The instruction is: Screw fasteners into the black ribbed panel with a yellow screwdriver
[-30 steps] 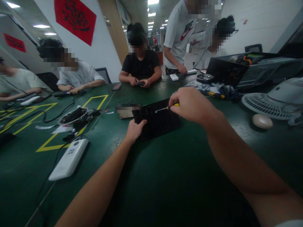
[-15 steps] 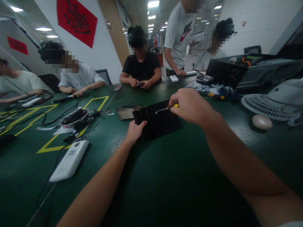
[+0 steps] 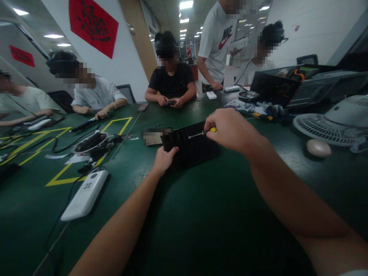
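My left hand [image 3: 166,160] grips the left edge of a flat black panel [image 3: 195,151] with ridges or slots, its thumb on top and the other fingers hidden beneath. The panel lies tilted over the green table. In my right hand [image 3: 227,124], closed, is a screwdriver [image 3: 208,132] with a yellow and black handle. Its thin metal shaft points left across the panel, and a small round bright piece shows at its tip; whether the tip touches the panel I cannot tell. Just behind the panel's left corner lies a beige and dark piece [image 3: 153,137], partly blurred out.
On the left rest a white device marked 22 [image 3: 86,195], cables and a round tray [image 3: 90,142] of dark items. To the right are a white fan [image 3: 322,122], a pale computer mouse [image 3: 318,148], cloths and another yellow-black tool [image 3: 262,116]. Several people sit or stand around the green table [image 3: 218,207].
My hands, the panel and the screwdriver stay almost in place. At the left, a co-worker's hand and the dark rod-like tool in it have shifted slightly right.
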Action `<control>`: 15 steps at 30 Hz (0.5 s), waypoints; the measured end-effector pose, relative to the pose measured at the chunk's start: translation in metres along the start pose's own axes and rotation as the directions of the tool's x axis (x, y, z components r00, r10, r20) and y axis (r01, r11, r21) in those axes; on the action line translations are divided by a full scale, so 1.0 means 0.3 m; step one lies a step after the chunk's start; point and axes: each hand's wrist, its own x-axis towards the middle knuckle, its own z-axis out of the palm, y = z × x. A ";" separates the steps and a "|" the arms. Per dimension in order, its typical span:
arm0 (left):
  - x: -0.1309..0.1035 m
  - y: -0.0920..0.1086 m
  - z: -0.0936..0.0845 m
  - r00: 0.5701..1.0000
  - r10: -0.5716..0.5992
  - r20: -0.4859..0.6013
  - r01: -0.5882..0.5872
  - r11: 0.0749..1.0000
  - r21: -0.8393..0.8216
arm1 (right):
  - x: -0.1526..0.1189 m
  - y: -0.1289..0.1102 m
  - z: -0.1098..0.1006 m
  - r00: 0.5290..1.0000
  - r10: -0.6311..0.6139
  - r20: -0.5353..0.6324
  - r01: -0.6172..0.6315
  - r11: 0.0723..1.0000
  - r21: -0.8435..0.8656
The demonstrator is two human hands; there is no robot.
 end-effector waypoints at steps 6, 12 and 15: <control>-0.005 0.003 -0.001 1.000 0.014 0.004 -0.014 1.000 -0.021 | 0.003 0.011 0.003 0.999 -0.035 0.012 0.035 0.999 -0.028; 0.000 -0.001 -0.003 1.000 0.002 0.009 -0.002 1.000 -0.017 | 0.005 0.021 0.006 1.000 0.023 0.007 -0.023 1.000 -0.008; 0.000 0.002 -0.001 1.000 0.007 0.003 -0.007 1.000 -0.010 | 0.002 0.011 -0.003 0.999 0.043 0.005 -0.043 0.999 -0.024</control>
